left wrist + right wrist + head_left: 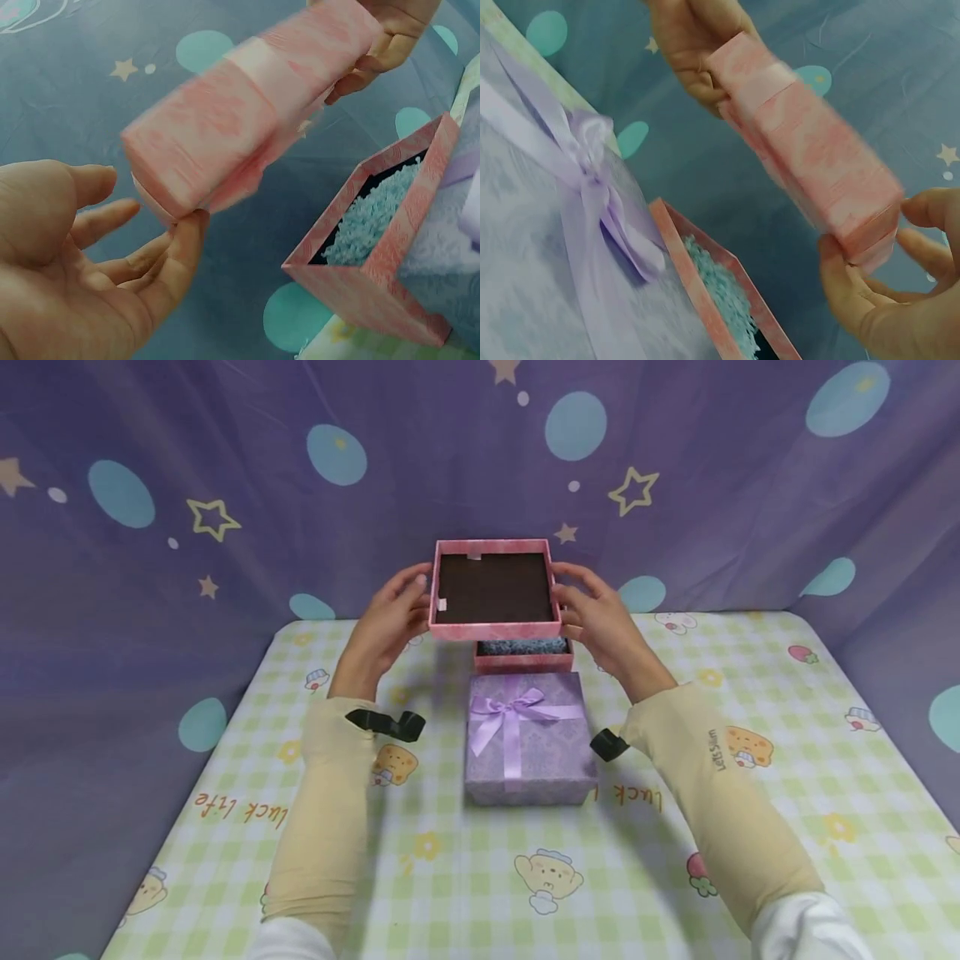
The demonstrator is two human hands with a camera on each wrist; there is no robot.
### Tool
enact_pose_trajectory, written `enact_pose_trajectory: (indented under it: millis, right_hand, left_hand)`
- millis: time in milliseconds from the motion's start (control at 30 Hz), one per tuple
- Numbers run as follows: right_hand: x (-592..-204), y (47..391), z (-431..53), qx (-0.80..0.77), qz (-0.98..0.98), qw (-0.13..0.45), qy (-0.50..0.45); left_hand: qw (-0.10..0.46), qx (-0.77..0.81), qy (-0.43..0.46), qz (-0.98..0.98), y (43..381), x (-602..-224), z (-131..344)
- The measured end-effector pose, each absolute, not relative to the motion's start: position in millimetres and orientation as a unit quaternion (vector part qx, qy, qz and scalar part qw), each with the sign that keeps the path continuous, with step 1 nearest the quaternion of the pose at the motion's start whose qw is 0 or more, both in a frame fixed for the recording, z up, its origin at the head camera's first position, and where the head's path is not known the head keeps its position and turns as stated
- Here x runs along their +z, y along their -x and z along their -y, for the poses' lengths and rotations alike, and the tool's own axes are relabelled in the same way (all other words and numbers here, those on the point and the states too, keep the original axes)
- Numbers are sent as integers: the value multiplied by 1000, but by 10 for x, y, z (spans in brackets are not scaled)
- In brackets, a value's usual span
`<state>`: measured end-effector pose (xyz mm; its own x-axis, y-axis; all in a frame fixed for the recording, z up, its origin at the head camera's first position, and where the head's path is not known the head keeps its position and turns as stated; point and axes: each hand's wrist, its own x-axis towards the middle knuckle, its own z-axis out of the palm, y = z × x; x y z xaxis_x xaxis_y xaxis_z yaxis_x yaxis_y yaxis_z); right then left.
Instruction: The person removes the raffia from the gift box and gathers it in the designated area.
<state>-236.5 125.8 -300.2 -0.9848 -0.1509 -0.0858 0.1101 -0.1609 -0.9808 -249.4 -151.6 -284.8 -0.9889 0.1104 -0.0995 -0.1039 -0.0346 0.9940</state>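
A pink box lid [495, 631] is held up between both hands, its dark brown inside facing me in the head view. The left hand [386, 622] grips its left side and the right hand [600, 614] its right side. From the wrists, a pale pink ribbon band [259, 64] shows across the lid's side. Below and behind it stands the open pink box base [523, 663], filled with light blue shredded filler [375, 214]. The lid hides part of that base. Just in front sits a closed purple gift box [551, 768] with a lilac ribbon bow [510, 710].
A green and white checked tablecloth [435, 893] with cartoon prints covers the table. Behind it hangs a purple curtain [465, 460] with stars and blue ovals. Black straps [386, 724] stick out from the beige sleeves near both wrists.
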Motion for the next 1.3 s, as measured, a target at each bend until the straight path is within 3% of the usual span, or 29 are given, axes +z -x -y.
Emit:
enact_pose_trajectory:
  millis: [500,1300]
  right_hand:
    - [-3110,2461,-899,-754,-634,167,24]
    - [-3174,2541,-63,-723,-659,208,15]
  left_hand:
    - [94,689,42,-718,2545,-3027,1892]
    - [58,745,112,-655,2514,-3326,2538]
